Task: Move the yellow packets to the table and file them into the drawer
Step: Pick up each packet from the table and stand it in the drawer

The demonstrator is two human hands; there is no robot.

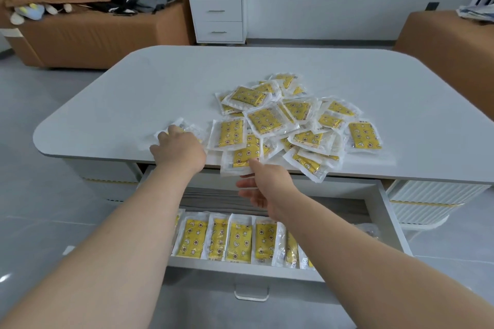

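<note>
A loose pile of yellow packets point(270, 120) in clear wrappers lies on the white table point(160, 83), and some overhang its front edge. Below that edge the drawer point(386, 211) is pulled out, with a row of yellow packets point(240, 238) filed side by side along its front. My left hand point(179, 147) lies palm down on a single packet point(193, 128) left of the pile, thumb spread to the side. My right hand point(263, 185) hovers over the drawer, fingers straight. Its thumb touches an overhanging packet point(238, 160) at the table edge.
A brown sofa point(88, 32) with clothes and a cushion stands at the back left. A white two-drawer nightstand point(217, 17) is by the wall, and another brown seat point(449, 43) is at the right. The drawer's handle point(251, 292) juts toward me. Grey tiled floor surrounds the table.
</note>
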